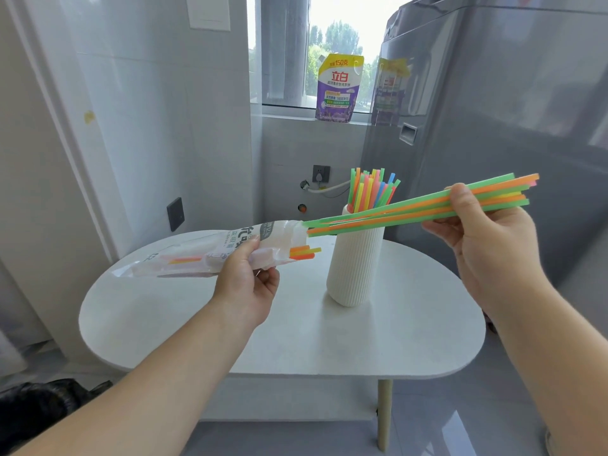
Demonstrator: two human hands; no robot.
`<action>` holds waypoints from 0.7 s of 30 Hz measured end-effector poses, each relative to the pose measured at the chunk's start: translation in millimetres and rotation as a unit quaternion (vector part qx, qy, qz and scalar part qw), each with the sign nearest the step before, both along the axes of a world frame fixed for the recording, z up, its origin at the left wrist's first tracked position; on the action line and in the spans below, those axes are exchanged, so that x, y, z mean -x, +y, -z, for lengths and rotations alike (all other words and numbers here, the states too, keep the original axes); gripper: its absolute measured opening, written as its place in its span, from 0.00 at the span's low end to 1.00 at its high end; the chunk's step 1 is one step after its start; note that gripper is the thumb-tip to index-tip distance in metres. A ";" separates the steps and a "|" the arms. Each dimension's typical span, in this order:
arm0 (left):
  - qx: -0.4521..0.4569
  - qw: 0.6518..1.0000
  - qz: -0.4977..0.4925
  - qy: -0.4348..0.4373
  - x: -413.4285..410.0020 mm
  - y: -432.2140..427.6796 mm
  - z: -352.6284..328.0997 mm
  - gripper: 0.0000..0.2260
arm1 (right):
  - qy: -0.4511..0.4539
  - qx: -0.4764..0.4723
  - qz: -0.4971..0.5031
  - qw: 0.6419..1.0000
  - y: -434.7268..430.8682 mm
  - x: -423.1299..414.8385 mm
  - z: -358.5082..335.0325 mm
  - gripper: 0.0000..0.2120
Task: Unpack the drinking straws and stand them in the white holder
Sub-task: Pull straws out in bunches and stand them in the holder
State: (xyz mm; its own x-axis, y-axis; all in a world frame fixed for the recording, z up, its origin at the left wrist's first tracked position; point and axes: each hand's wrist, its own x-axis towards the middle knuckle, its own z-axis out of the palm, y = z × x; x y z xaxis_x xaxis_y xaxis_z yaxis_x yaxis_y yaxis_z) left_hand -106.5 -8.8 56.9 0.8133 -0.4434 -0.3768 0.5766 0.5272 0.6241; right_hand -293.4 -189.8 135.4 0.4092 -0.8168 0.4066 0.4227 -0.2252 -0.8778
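— What do the straws look like?

— Thin, straight and bright. The bundle is mostly green and orange, with some yellow and pink. It lies nearly level in the air above the counter, passing in front of the holder's neck.

— Who has it?

— The right hand grasps it near its right end, thumb on top and fingers curled beneath. The left ends sit just at the mouth of the bag; I can't tell whether they are still inside.

— And the bag?

— Clear plastic with printed writing, held level by the left hand, which is clenched round its middle. A few leftovers, orange, yellow and green, poke out of its mouth, and more colour shows through the plastic further left.

— The holder?

— The holder is white, ribbed and vase-shaped, upright on the counter between the hands. A sheaf of green, orange, yellow, pink and blue straws stands in it, fanning out slightly.

— Anything behind?

— A purple pouch on the windowsill.
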 end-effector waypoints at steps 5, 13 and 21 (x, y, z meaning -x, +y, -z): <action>-0.007 1.000 0.003 -0.010 0.9 -1.3 1.7 0.06 | -0.012 0.053 0.073 0.996 -17.8 15.0 -24.6 0.06; -0.016 1.000 0.013 -0.021 3.6 -5.0 3.0 0.04 | 0.051 0.156 0.134 0.977 -23.6 18.4 -57.0 0.08; -0.015 0.999 0.017 -0.026 5.8 -4.1 3.6 0.03 | 0.103 0.214 0.147 0.960 -16.8 7.3 -78.1 0.10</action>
State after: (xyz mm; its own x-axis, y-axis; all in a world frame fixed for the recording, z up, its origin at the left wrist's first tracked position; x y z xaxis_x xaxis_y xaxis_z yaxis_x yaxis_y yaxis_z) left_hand -112.4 -12.9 53.4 0.8168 -0.4599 -0.3484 0.5605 0.4891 0.6683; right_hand -300.7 -206.6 213.5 0.2942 -0.6856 0.6658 0.1125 -0.6670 -0.7365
